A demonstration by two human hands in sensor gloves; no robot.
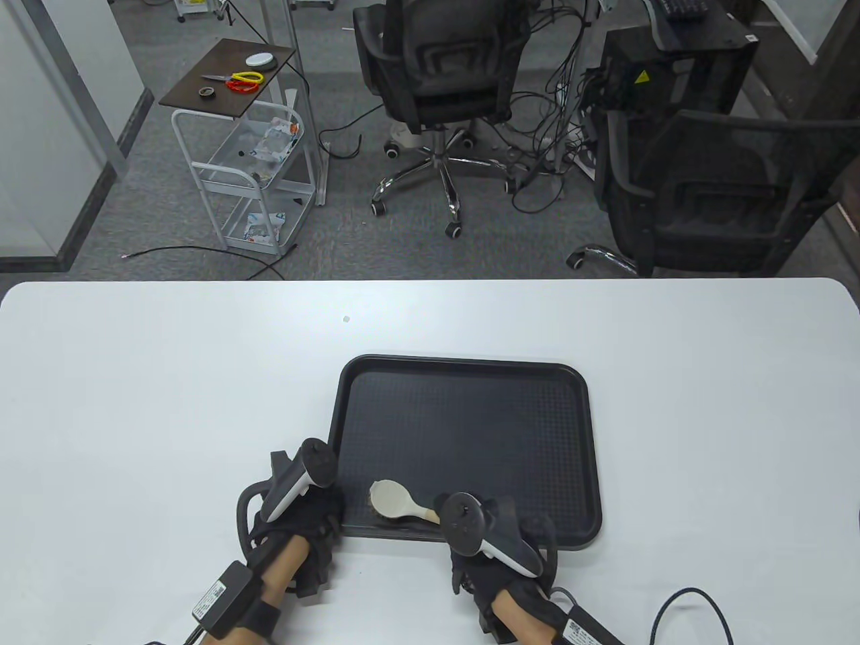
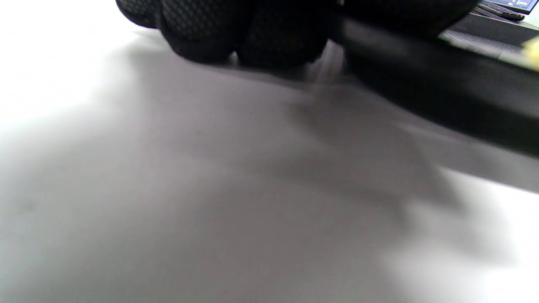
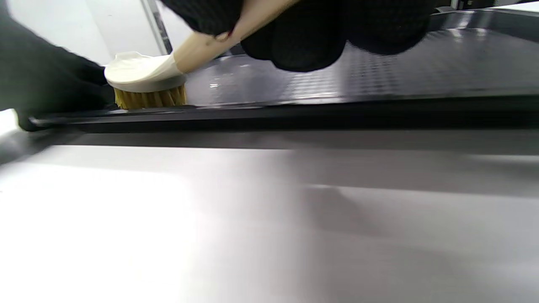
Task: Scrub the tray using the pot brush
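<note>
A black textured tray (image 1: 470, 416) lies on the white table (image 1: 134, 403). The pot brush (image 1: 393, 500), cream head and pale wooden handle, sits bristles-down on the tray's near left corner. My right hand (image 1: 484, 531) grips the brush handle from the near side; in the right wrist view the brush (image 3: 145, 80) has tan bristles on the tray floor (image 3: 379, 67) and my fingers (image 3: 303, 38) wrap the handle. My left hand (image 1: 316, 500) holds the tray's near left corner; in the left wrist view its fingers (image 2: 236, 33) lie at the tray rim (image 2: 442, 80).
Beyond the table's far edge stand two black office chairs (image 1: 443, 74), a white wire cart (image 1: 248, 148) and loose cables on the carpet. A cable (image 1: 685, 605) trails on the table near my right wrist.
</note>
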